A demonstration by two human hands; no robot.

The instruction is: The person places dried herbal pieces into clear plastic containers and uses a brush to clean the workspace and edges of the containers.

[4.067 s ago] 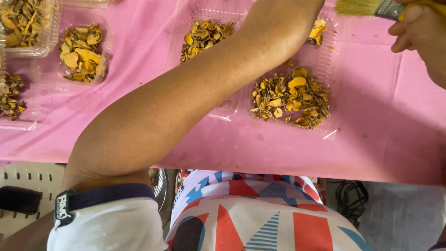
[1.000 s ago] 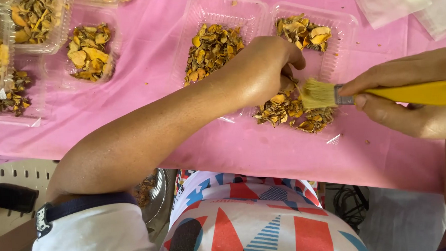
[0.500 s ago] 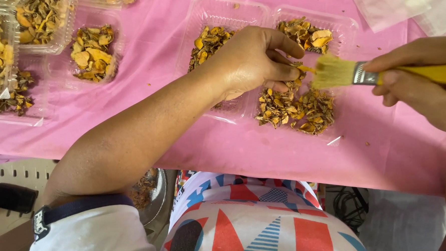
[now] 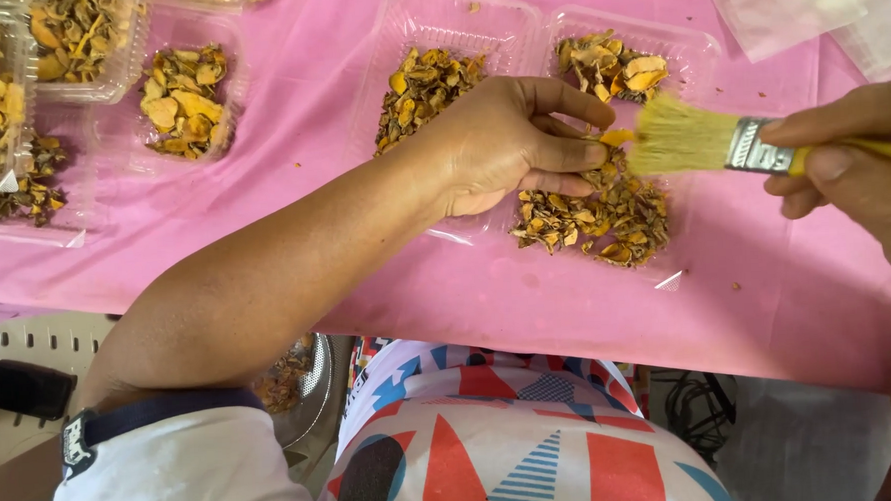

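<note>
My left hand reaches across the pink table cover and pinches a small yellow dried slice between thumb and fingertips. My right hand grips a yellow-handled paintbrush whose pale bristles touch that slice. Just below them a pile of dried yellow-brown slices lies in a clear plastic tray. Two more clear trays of slices sit behind, one under my left wrist and one beyond the brush.
More clear containers of dried slices stand at the back left. Clear plastic lids or bags lie at the top right. The table's near edge runs above my lap; a metal bowl and a pale plastic chair are below left.
My left hand came down from the far trays to the front pile and picked up a slice. The brush moved from the upper right to the slice and keeps shifting against it.
</note>
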